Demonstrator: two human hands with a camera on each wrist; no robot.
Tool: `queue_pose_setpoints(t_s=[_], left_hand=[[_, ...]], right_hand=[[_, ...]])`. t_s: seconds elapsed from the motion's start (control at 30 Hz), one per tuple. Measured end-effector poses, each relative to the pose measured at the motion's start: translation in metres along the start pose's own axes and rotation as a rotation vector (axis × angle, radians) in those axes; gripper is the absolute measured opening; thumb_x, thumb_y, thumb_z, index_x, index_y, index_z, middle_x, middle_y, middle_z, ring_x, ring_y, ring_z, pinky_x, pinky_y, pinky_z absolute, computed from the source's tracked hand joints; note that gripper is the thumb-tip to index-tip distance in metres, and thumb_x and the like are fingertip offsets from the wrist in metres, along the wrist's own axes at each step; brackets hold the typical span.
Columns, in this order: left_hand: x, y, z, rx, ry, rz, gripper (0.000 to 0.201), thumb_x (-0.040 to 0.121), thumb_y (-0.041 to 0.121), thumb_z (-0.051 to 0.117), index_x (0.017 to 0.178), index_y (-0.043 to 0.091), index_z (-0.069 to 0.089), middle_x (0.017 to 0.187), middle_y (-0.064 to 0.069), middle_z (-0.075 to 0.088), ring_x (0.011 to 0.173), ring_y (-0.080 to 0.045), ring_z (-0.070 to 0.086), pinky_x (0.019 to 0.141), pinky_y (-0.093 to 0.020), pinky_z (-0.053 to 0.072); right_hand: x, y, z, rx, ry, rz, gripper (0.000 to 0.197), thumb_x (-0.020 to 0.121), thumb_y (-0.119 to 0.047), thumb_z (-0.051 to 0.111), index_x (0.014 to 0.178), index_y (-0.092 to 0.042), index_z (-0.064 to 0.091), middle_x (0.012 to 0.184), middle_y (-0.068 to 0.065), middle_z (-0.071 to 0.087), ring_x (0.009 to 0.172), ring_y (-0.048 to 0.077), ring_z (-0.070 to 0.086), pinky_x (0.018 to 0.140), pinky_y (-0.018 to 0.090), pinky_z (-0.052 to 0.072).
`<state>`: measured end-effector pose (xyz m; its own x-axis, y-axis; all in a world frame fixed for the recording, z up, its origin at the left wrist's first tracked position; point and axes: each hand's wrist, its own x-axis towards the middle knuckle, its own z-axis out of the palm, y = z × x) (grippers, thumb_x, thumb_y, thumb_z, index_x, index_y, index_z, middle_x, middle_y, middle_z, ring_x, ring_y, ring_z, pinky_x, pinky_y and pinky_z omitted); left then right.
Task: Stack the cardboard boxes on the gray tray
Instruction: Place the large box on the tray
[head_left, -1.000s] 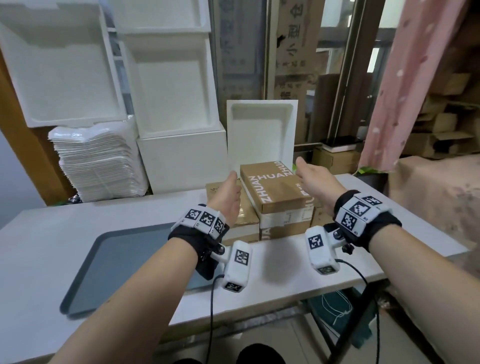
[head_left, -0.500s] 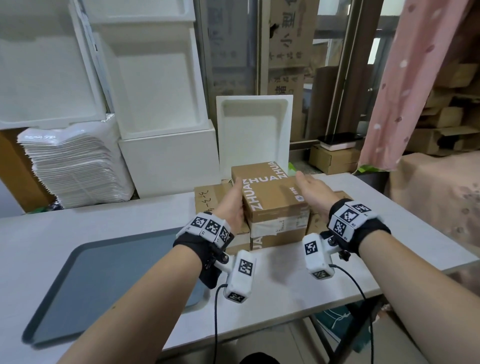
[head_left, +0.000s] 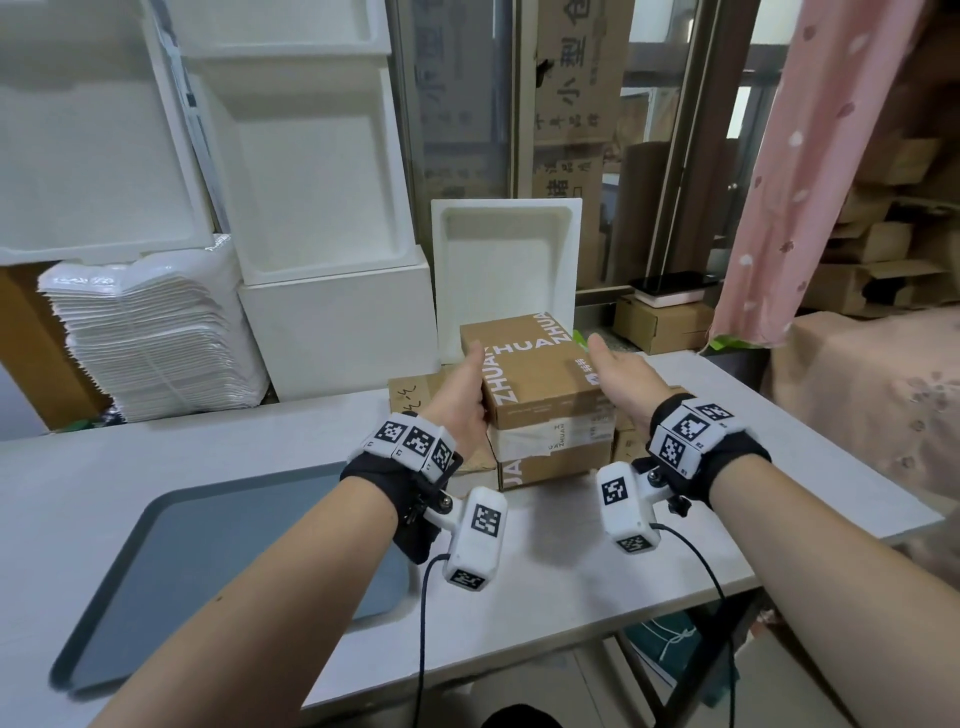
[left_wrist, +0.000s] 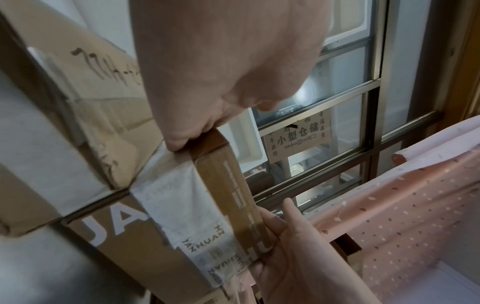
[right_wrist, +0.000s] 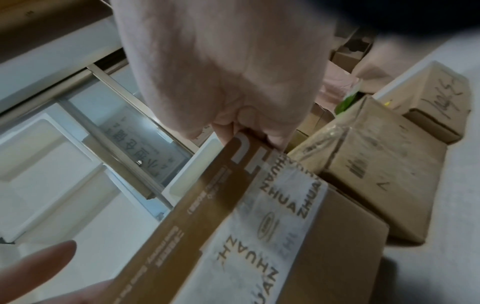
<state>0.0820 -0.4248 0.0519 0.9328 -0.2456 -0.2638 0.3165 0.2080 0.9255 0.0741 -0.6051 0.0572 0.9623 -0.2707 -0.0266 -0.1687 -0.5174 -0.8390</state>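
Note:
A brown cardboard box (head_left: 530, 374) printed ZHUAN lies on top of a taped brown box (head_left: 550, 460) at the back middle of the white table. My left hand (head_left: 460, 400) grips the top box's left edge, thumb on the lid; its fingers (left_wrist: 182, 139) curl over a corner. My right hand (head_left: 621, 382) grips the right edge, with fingers (right_wrist: 257, 133) curled on the rim. The gray tray (head_left: 171, 561) lies bare at the front left, apart from the boxes.
A flat box (head_left: 415, 392) lies left of the stack, and more boxes (right_wrist: 376, 164) sit to its right. White foam containers (head_left: 332, 322) and a pile of white trays (head_left: 145, 332) line the back. A pink curtain (head_left: 831, 156) hangs on the right.
My hands have come down from open and apart above the stack. They now clasp the top box's two sides. The box has not visibly moved.

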Motion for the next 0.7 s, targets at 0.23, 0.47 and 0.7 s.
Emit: queue_pose_setpoints(t_s=[0.23, 0.47, 0.7], left_hand=[[-0.025, 0.029, -0.005, 0.021, -0.037, 0.050, 0.069, 0.098, 0.062, 0.025, 0.142, 0.013, 0.047, 0.138, -0.007, 0.059, 0.116, -0.018, 0.058, 0.070, -0.024, 0.047], [-0.067, 0.060, -0.027, 0.011, -0.036, 0.141, 0.069, 0.099, 0.060, 0.023, 0.136, 0.010, 0.053, 0.134, -0.009, 0.062, 0.120, -0.020, 0.058, 0.074, -0.026, 0.049], [-0.122, 0.070, -0.088, 0.068, 0.040, 0.233, 0.067, 0.100, 0.059, 0.019, 0.128, 0.013, 0.057, 0.126, -0.008, 0.066, 0.107, -0.018, 0.064, 0.084, -0.030, 0.050]], right_hand=[[-0.018, -0.038, -0.012, -0.082, 0.058, -0.108, 0.068, 0.101, -0.054, 0.019, 0.118, -0.007, 0.065, 0.123, 0.014, 0.062, 0.115, 0.032, 0.055, 0.097, 0.036, 0.040], [-0.053, -0.084, -0.008, -0.099, 0.072, -0.188, 0.069, 0.101, -0.054, 0.018, 0.129, -0.006, 0.059, 0.130, 0.016, 0.060, 0.120, 0.033, 0.053, 0.098, 0.036, 0.039], [-0.087, -0.122, 0.047, -0.014, -0.030, -0.244, 0.077, 0.096, -0.063, 0.021, 0.127, -0.005, 0.060, 0.130, 0.014, 0.061, 0.119, 0.033, 0.055, 0.106, 0.043, 0.040]])
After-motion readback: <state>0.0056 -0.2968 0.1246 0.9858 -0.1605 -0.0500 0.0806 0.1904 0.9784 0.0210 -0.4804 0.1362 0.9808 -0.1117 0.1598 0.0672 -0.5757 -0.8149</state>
